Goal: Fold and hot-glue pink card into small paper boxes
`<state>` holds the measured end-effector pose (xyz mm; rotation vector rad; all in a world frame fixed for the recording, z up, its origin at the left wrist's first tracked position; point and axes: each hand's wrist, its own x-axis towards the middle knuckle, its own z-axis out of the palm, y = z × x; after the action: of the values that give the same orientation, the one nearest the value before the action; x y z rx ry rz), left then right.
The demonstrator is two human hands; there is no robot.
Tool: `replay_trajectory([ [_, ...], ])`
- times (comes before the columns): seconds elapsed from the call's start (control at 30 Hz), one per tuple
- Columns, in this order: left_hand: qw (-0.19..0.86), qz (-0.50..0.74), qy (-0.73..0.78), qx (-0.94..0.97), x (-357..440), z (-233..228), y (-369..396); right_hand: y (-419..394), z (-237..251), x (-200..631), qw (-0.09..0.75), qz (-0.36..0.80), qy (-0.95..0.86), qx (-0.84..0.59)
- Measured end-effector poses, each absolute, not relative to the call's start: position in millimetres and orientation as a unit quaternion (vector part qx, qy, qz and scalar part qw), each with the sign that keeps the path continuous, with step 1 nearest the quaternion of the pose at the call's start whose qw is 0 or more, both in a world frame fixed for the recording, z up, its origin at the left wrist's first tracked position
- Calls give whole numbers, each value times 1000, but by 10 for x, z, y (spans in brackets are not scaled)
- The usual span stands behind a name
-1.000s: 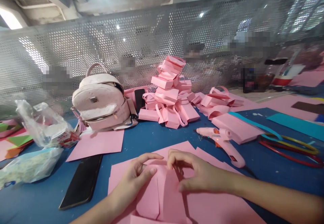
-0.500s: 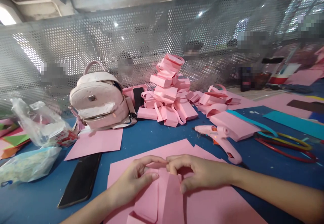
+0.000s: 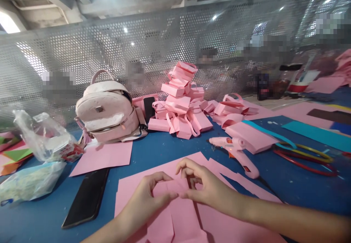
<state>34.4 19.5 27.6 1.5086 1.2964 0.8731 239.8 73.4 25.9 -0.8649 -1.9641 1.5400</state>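
A folded piece of pink paper (image 3: 179,213) stands between my hands, its lower part running off the bottom of the view. My left hand (image 3: 149,195) grips its upper left side, thumb on the near face and fingers behind the top edge. On the other side, my right hand (image 3: 204,184) has its thumb against the upper right part. Its forefinger arches above the top edge, and its other fingers curl at the right side, partly hidden. Under both hands lie flat pink sheets (image 3: 233,219).
A pink glue gun (image 3: 236,151) lies to the right, beside coloured strips and rings (image 3: 307,157). A pile of small pink paper bags (image 3: 181,104) and a pale backpack (image 3: 106,111) stand behind. Left are a phone (image 3: 86,199) and plastic bags (image 3: 33,180). A perforated metal screen (image 3: 164,38) rises beyond.
My right hand's forefinger has lifted, and its thumb has moved left and up onto the paper. My left thumb has shifted right across the paper. The folded paper's near face now lies flatter.
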Motion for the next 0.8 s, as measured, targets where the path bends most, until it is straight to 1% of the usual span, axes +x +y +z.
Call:
replay_trajectory([
  [0.1, 454, 370, 546, 599, 340, 251, 204, 757, 231, 2423, 298, 539, -716, -328],
  [0.2, 468, 400, 545, 569, 310, 232, 206, 792, 203, 2450, 362, 508, -713, -320],
  [0.3, 463, 428, 536, 562, 281, 218, 192, 819, 179, 2462, 395, 484, -716, -312],
  [0.4, 453, 436, 539, 560, 275, 205, 174, 832, 174, 2462, 393, 476, -725, -305],
  [0.67, 470, 443, 526, 553, 291, 200, 186, 846, 178, 2445, 391, 490, -709, -322],
  [0.8, 443, 454, 533, 560, 278, 189, 203, 833, 198, 2435, 394, 489, -707, -326],
])
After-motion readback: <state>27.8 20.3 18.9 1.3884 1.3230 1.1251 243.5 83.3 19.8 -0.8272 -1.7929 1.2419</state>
